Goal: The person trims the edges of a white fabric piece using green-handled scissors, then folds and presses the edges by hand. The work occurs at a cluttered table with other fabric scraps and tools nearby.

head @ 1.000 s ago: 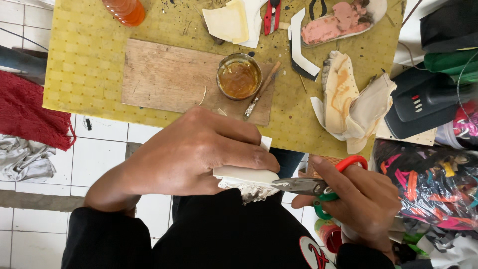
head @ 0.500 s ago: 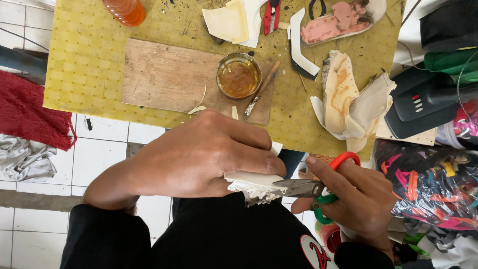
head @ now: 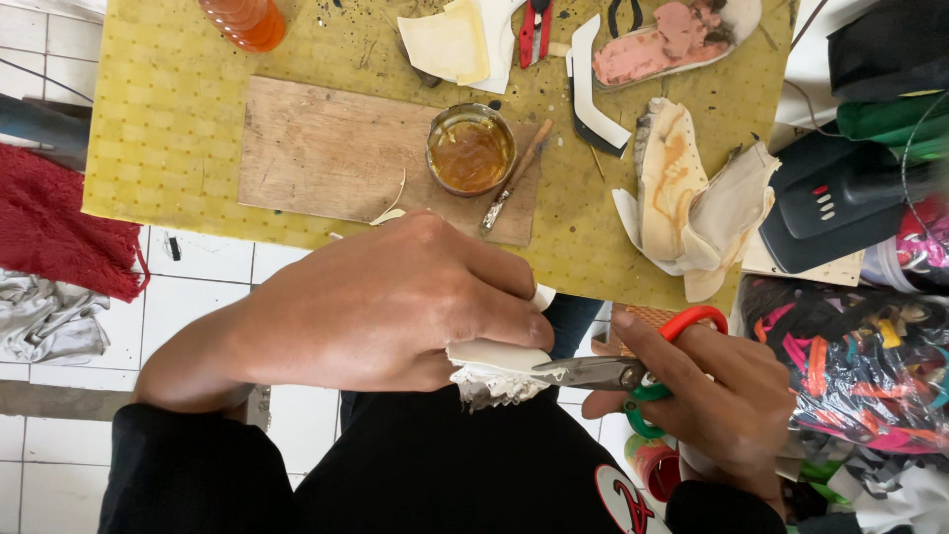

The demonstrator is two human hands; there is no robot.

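A white shoe-sole piece [head: 497, 358] with a frayed fabric edge is clasped in the left hand [head: 395, 307], low in the middle of the frame, above the dark lap. The grip of that hand is closed firmly over the piece, so that only its right end is seen. Scissors [head: 603, 373] with one red and one green handle loop are held in the right hand [head: 717, 396] at the lower right; fingers are passed through the loops, and the blades are nearly closed, with their tips at the lower edge of the white piece.

Above the hands, the upper middle of the frame is taken up by a yellow table [head: 148, 119]. A wooden board [head: 336, 148] is laid on it, with a small tin of amber glue [head: 471, 150] and a brush [head: 514, 178] on its right end. Cream and white sole pieces [head: 692, 198] are heaped at the table's right, and a pink insole [head: 662, 44] is seen at the top.
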